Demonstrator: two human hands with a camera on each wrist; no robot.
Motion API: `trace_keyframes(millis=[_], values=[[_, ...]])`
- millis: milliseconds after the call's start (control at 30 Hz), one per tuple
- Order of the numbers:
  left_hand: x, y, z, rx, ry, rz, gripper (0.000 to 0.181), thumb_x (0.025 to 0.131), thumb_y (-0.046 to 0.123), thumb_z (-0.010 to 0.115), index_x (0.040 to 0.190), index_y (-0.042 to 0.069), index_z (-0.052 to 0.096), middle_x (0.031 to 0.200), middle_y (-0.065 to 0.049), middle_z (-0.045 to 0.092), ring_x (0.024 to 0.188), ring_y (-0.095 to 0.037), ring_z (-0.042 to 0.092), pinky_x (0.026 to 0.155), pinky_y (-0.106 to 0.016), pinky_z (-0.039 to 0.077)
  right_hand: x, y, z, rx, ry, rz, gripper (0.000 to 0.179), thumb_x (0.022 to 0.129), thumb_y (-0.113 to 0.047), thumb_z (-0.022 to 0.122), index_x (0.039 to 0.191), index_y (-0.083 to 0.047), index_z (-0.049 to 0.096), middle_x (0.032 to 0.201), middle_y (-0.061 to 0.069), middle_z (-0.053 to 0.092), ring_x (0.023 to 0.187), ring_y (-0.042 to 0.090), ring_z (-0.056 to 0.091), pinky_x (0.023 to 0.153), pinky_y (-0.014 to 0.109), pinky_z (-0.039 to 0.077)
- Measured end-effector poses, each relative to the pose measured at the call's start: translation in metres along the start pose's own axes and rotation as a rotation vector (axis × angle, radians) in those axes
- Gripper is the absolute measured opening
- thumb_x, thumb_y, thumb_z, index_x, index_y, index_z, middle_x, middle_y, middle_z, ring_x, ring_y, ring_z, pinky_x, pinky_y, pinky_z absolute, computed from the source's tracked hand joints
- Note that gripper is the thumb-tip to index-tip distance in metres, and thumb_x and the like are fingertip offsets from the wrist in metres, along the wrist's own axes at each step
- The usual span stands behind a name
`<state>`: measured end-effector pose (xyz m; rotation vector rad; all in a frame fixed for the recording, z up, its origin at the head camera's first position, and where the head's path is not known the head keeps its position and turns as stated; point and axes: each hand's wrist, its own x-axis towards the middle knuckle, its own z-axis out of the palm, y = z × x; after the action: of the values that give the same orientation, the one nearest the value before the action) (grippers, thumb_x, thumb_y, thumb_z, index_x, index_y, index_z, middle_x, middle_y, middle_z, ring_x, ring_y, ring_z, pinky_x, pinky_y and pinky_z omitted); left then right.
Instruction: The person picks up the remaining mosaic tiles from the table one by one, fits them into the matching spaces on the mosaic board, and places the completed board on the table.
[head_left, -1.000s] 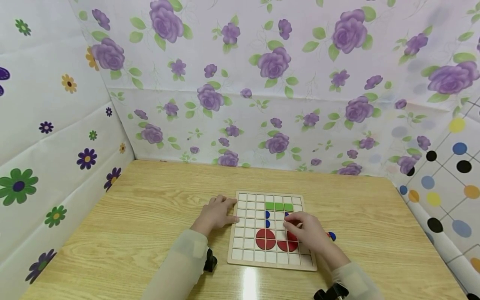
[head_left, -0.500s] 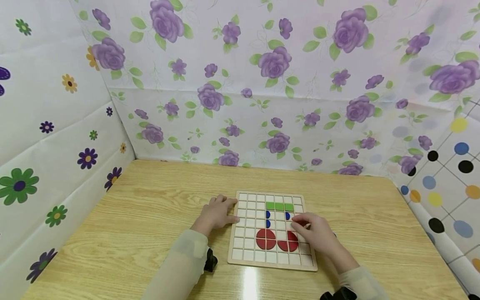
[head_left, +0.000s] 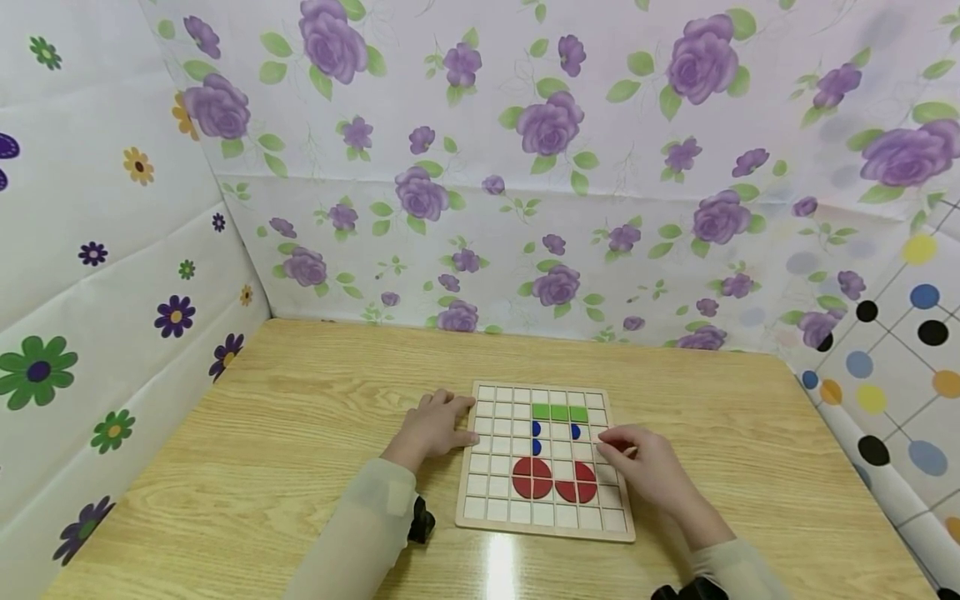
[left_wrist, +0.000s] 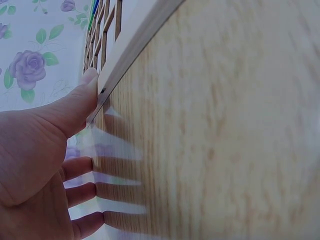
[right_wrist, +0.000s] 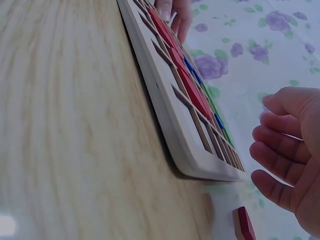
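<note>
A wooden grid board lies flat on the table. My left hand rests at its left edge, the thumb against the frame in the left wrist view and the other fingers spread down beside it. Over the board's right edge hovers my right hand, its fingers loosely curled with nothing visible between them. In the grid sit a row of green squares, blue half-round pieces and a full red circle made of quarters. To its right, a second red circle lacks its upper left quarter.
A loose red piece lies on the table off the board's corner, under my right hand in the right wrist view; the hand hides it in the head view. A flowered cloth hangs along the table's far edge.
My right hand has moved right, from over the grid to the board's right edge, uncovering a blue piece and the second red circle. The left hand stays in place.
</note>
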<state>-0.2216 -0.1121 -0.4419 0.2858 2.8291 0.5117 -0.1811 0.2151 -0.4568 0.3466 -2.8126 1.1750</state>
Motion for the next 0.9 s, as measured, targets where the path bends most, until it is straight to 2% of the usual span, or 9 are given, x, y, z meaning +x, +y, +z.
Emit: trace_keyframes(millis=[500, 700, 767, 900], values=[[-0.001, 0.001, -0.002, -0.005, 0.002, 0.008, 0.065, 0.086, 0.047, 0.063, 0.144, 0.026, 0.041, 0.148, -0.013, 0.035, 0.134, -0.037, 0.033, 0.105, -0.060, 0.032, -0.003, 0.010, -0.016, -0.061, 0.066, -0.023, 0.018, 0.090, -0.020, 0.065, 0.102, -0.007, 0.072, 0.096, 0.005, 0.071, 0.077, 0.008, 0.060, 0.067, 0.022, 0.051], [-0.001, 0.000, -0.001, -0.005, 0.000, 0.006, 0.066, 0.086, 0.047, 0.063, 0.144, 0.026, 0.041, 0.149, -0.013, 0.034, 0.135, -0.037, 0.032, 0.105, -0.060, 0.032, -0.004, 0.012, -0.023, -0.032, 0.034, 0.035, 0.023, 0.093, -0.024, 0.062, 0.105, -0.006, 0.070, 0.098, 0.008, 0.070, 0.071, 0.011, 0.060, 0.057, 0.022, 0.050], [-0.001, 0.000, -0.001, -0.008, -0.001, 0.006, 0.066, 0.086, 0.047, 0.063, 0.144, 0.026, 0.040, 0.149, -0.013, 0.034, 0.135, -0.037, 0.032, 0.106, -0.060, 0.031, -0.005, 0.013, -0.025, -0.033, 0.027, 0.050, 0.025, 0.094, -0.025, 0.061, 0.107, -0.006, 0.069, 0.100, 0.010, 0.069, 0.073, 0.013, 0.061, 0.058, 0.022, 0.050], [-0.002, 0.001, -0.002, -0.014, -0.005, 0.008, 0.065, 0.087, 0.046, 0.063, 0.144, 0.025, 0.041, 0.149, -0.014, 0.034, 0.135, -0.037, 0.032, 0.106, -0.060, 0.031, -0.006, 0.016, -0.029, -0.075, 0.048, 0.029, 0.026, 0.094, -0.027, 0.060, 0.106, -0.006, 0.070, 0.103, 0.010, 0.070, 0.085, 0.018, 0.063, 0.068, 0.025, 0.052]])
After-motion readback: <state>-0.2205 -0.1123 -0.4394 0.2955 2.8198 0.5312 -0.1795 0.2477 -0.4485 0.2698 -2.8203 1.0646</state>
